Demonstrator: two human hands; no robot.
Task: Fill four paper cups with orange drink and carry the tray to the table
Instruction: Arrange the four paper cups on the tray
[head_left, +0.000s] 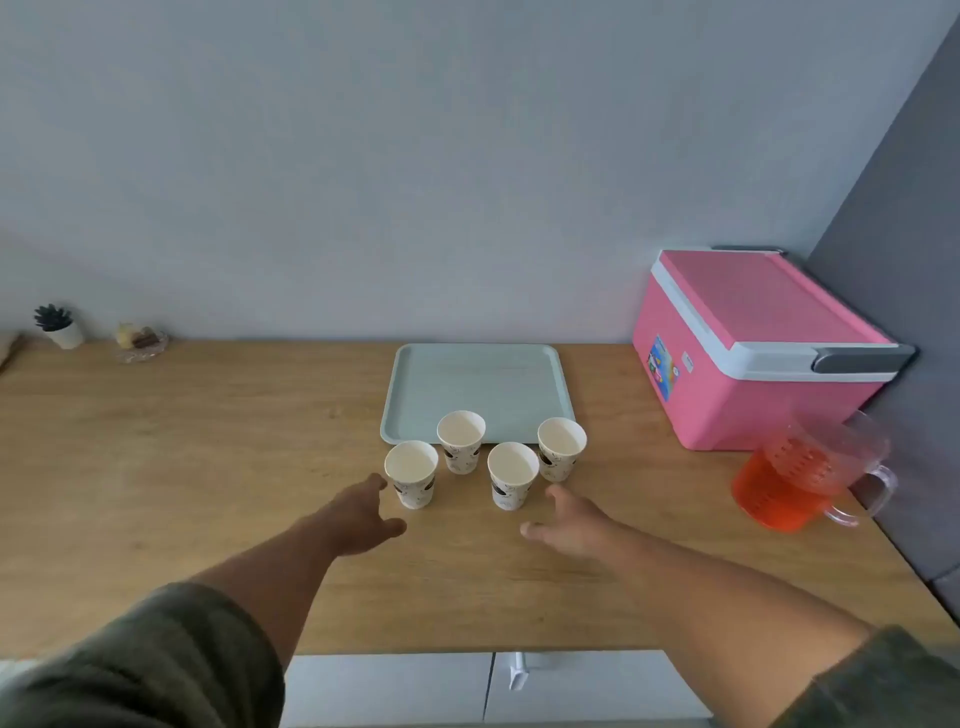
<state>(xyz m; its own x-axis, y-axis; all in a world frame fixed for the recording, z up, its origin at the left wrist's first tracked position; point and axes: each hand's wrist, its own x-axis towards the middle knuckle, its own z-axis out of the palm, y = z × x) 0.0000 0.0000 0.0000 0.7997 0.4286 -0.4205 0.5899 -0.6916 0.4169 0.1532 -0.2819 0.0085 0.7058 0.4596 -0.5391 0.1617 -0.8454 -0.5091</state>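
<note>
Several white patterned paper cups stand empty on the wooden counter (208, 467), just in front of a pale green tray (478, 384): the front left cup (412, 474), back left cup (461, 441), front right cup (511, 475) and back right cup (561, 449). A clear pitcher (800, 478) with orange drink sits at the right. My left hand (363, 514) is open, fingertips almost at the front left cup. My right hand (569, 522) is open just below and right of the front right cup. Neither hand holds anything.
A pink cooler box (753, 348) stands at the back right against a dark wall panel. A small potted plant (60, 327) and a glass dish (140, 343) sit at the far left back. White cabinet fronts (493, 686) lie below the counter edge.
</note>
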